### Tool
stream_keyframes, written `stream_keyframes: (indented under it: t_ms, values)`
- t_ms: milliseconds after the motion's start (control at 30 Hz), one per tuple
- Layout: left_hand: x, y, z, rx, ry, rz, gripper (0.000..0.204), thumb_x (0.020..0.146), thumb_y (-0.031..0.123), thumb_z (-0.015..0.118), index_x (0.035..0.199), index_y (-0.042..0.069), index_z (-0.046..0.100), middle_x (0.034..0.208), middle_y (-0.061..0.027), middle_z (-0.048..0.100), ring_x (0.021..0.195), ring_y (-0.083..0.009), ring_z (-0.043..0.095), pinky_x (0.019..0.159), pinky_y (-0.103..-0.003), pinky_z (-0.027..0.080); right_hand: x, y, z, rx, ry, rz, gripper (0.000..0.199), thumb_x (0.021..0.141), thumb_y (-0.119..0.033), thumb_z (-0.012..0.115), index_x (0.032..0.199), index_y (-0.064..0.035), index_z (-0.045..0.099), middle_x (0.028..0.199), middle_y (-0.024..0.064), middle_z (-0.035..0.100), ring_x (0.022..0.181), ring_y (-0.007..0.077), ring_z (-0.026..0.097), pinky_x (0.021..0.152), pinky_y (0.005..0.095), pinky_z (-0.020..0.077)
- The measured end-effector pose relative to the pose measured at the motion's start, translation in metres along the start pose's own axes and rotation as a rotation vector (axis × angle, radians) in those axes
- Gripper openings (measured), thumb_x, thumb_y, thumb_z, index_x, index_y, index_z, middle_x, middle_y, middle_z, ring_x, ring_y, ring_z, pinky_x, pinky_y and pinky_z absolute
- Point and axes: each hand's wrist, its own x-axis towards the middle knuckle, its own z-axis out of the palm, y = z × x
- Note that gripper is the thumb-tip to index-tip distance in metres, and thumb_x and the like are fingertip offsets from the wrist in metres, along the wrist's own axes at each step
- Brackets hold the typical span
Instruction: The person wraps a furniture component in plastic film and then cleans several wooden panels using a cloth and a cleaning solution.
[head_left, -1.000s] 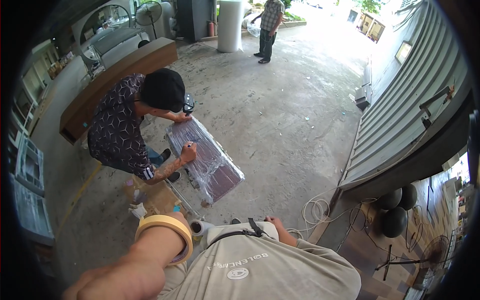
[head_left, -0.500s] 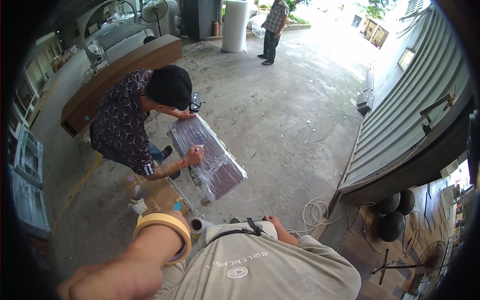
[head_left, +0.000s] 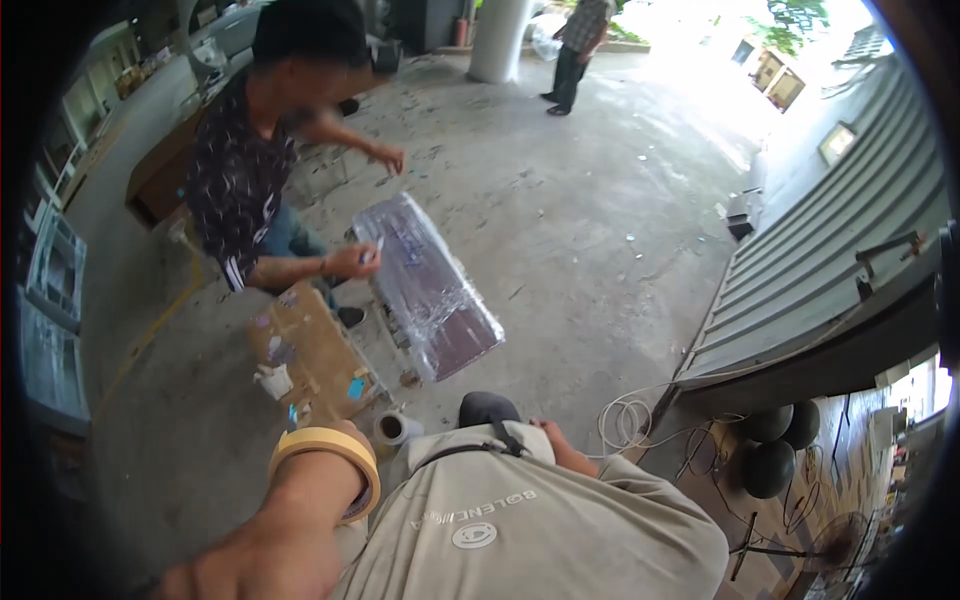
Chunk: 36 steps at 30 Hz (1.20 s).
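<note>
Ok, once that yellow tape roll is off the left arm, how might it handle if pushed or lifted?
The tape roll would probably roll if pushed on its edge, being a round ring. It looks stiff: it shows a circular outline around the left arm. A middle wide enough for an arm suggests low weight for its size.

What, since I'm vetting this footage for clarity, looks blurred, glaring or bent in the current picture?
Head view: the co-worker is smeared, probably by motion, while the yellow tape roll is fairly crisp; head view, upper right: daylight bleaches the ground nearly white; head view, right side: the corrugated wall bows with fisheye distortion, and the picture's corners fall black.
</note>
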Motion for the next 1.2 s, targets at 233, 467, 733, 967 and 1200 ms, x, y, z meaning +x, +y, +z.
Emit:
stream_keyframes:
  t_ms: [233, 467, 733, 967, 1200]
  values:
    - [-0.174, -0.047, -0.069, 0.551, 0.554, -0.836, 0.033, 0.087, 0.036, 0.058, 0.083, 0.004, 0.052, 0.085, -0.0095, 0.055, 0.081, -0.0189, 0.055, 0.071, -0.030, 0.044, 0.042, -0.147, -0.044, -0.301, 0.202, -0.159, 0.067, 0.083, -0.044, 0.062, 0.128, 0.0031, 0.045, 0.109, 0.0272, 0.062, 0.102, 0.0348, 0.062, 0.088, 0.0400, 0.0470]
    - [-0.513, -0.104, -0.029, 0.107, 2.065, -1.596, 0.083, 0.082, 0.060, 0.059, 0.144, 0.015, 0.026, 0.144, -0.0057, 0.032, 0.130, -0.0310, 0.034, 0.095, -0.050, 0.039, 0.164, -0.360, 0.005, -0.159, -0.104, -0.351, 0.074, 0.084, -0.045, 0.064, 0.134, 0.0029, 0.038, 0.120, 0.0236, 0.058, 0.110, 0.0300, 0.058, 0.089, 0.0356, 0.0462]
    - [-0.565, -0.180, 0.002, 0.254, 2.226, -1.476, 0.090, 0.076, 0.051, 0.070, 0.144, 0.016, 0.021, 0.145, -0.0084, 0.031, 0.136, -0.0259, 0.025, 0.097, -0.060, 0.032, 0.315, -0.471, 0.108, -0.065, -0.431, -0.115, 0.081, 0.080, -0.066, 0.056, 0.115, 0.0073, 0.055, 0.086, 0.0103, 0.060, 0.077, 0.0150, 0.056, 0.066, 0.0281, 0.0451]
    - [-0.597, -0.219, -0.019, 0.307, 2.555, -1.245, 0.063, 0.073, 0.021, 0.080, 0.124, 0.011, 0.045, 0.102, -0.0018, 0.061, 0.077, -0.0150, 0.059, 0.061, -0.030, 0.044, 0.321, -0.451, 0.130, 0.050, -0.752, 0.137, 0.089, 0.078, -0.074, 0.051, 0.124, 0.0021, 0.053, 0.114, 0.0135, 0.061, 0.101, 0.0240, 0.060, 0.087, 0.0366, 0.0491]
    - [-0.537, -0.230, -0.024, 0.787, 2.219, -1.210, 0.049, 0.073, 0.013, 0.078, 0.115, -0.002, 0.058, 0.097, -0.0079, 0.066, 0.084, -0.0143, 0.063, 0.074, -0.027, 0.050, 0.342, -0.440, 0.104, 0.151, -0.690, -0.001, 0.084, 0.088, -0.065, 0.043, 0.143, -0.0026, 0.030, 0.145, 0.0164, 0.034, 0.130, 0.0313, 0.036, 0.108, 0.0419, 0.0288]
